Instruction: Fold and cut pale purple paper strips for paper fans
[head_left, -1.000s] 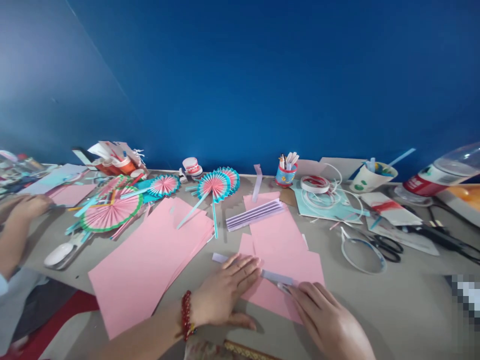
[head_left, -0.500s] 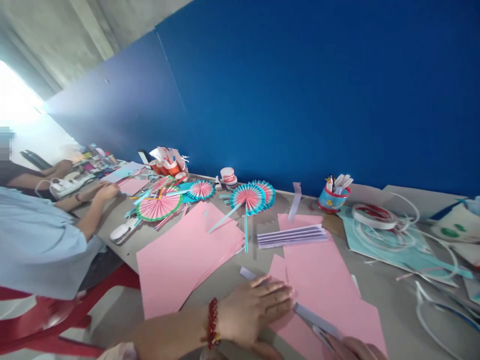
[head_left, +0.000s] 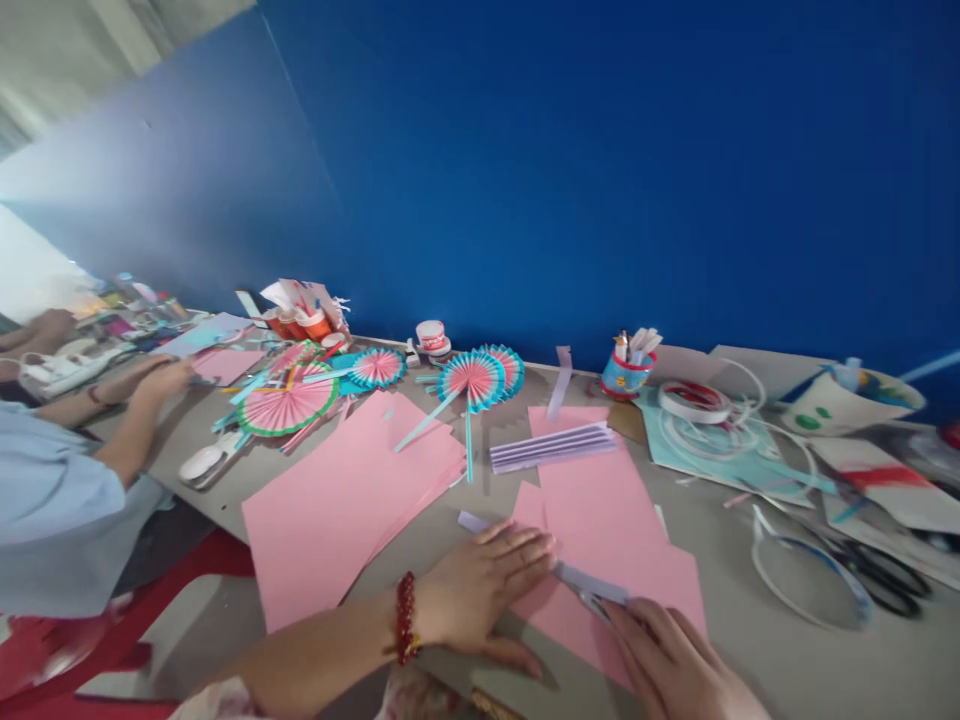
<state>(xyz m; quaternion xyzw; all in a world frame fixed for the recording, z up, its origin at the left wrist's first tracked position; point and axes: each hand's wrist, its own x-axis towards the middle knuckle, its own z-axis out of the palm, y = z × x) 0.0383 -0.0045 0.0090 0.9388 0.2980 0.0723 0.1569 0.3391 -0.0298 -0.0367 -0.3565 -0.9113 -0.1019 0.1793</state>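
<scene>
My left hand, with a red beaded bracelet, lies flat with fingers stretched over a narrow lavender paper strip. The strip's far-left end pokes out beyond my fingers. At the strip's right end, my right hand is closed on a slim silvery-tipped tool, its tip against the strip's lower edge. My fingers hide the rest, so its exact kind is unclear. Pink paper sheets lie under the strip. A pleated lavender paper rests across the top of these sheets.
Pink paper and folded paper fans lie to the left. Along the back stand a pen cup and coiled white tape. Scissors and a headband lie right. A co-worker's arm is far left.
My right hand has come further into view and moved up along the strip, its tool tip now nearer my left hand. My view has turned right, bringing the scissors into sight.
</scene>
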